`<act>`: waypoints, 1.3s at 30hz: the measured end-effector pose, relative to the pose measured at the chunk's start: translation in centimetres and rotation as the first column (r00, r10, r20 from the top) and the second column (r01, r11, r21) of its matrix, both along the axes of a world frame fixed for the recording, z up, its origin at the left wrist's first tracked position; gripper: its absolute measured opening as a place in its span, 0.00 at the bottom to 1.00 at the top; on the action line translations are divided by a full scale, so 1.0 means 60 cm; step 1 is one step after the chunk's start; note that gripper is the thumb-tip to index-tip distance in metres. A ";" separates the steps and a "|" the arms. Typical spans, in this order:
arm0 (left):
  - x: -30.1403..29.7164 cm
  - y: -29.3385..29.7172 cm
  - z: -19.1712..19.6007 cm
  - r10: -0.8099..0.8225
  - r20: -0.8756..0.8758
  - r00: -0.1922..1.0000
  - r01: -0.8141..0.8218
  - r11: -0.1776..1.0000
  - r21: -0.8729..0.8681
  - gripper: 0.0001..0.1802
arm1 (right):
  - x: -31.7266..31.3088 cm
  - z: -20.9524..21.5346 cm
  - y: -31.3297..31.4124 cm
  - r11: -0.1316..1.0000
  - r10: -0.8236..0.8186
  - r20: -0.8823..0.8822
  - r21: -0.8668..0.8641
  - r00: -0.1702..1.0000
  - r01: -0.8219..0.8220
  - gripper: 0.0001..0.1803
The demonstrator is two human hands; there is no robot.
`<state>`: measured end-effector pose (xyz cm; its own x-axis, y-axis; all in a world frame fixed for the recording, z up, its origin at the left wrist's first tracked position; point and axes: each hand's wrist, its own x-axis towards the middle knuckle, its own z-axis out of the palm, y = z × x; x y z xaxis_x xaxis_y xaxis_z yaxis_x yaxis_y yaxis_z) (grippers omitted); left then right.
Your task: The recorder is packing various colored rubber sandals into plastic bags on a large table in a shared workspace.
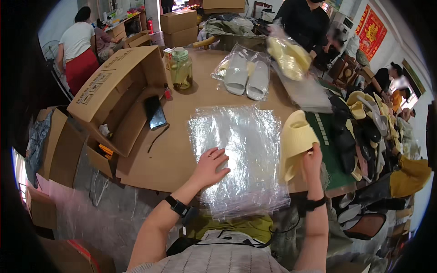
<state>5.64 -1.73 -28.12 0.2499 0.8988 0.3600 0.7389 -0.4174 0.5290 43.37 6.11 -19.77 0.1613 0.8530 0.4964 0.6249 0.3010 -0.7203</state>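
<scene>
A stack of clear, shiny plastic bags [246, 150] lies on the table in front of me. My left hand [212, 168] rests flat on its left part, fingers stretched out. Just past the stack's right edge, my right hand [312, 161] grips a pale yellow slide slipper [292, 142] by its side, held upright with the strap end away from me. Whether a second slipper is tucked behind it, I cannot tell. Farther back on the table lies a pair of light grey slippers [236, 75] in clear plastic.
An open carton [102, 91] stands at the left, with a phone [155, 112], a small red bottle [167, 92] and a glass jar [181, 70] beside it. Loose slippers [359, 109] are heaped at the right. Across the table, a person in black [302, 20] handles bagged yellow slippers [291, 57].
</scene>
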 end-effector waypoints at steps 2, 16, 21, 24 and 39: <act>0.002 0.000 0.004 0.007 -0.001 1.000 -0.007 1.000 0.017 0.25 | -0.096 0.061 -0.087 0.972 0.101 -0.141 -0.195 0.985 -0.128 0.19; 0.007 0.012 -0.003 -0.022 0.046 0.999 0.022 1.000 0.006 0.25 | -0.203 -0.094 -0.097 0.917 0.369 0.479 -0.328 0.797 -0.227 0.23; 0.009 0.005 0.018 -0.022 -0.014 1.000 0.022 0.999 0.030 0.27 | -0.143 -0.106 -0.076 0.926 0.285 0.361 -0.341 0.888 -0.159 0.24; 0.001 0.011 0.026 -0.071 0.055 0.996 0.072 0.997 -0.012 0.29 | -0.078 -0.110 -0.071 0.946 0.128 0.335 -0.323 0.933 -0.013 0.24; 0.074 -0.065 0.067 -0.313 -0.249 0.916 0.315 0.948 -0.032 0.30 | 0.068 -0.044 -0.225 0.980 0.016 -0.185 -0.193 0.983 -0.052 0.12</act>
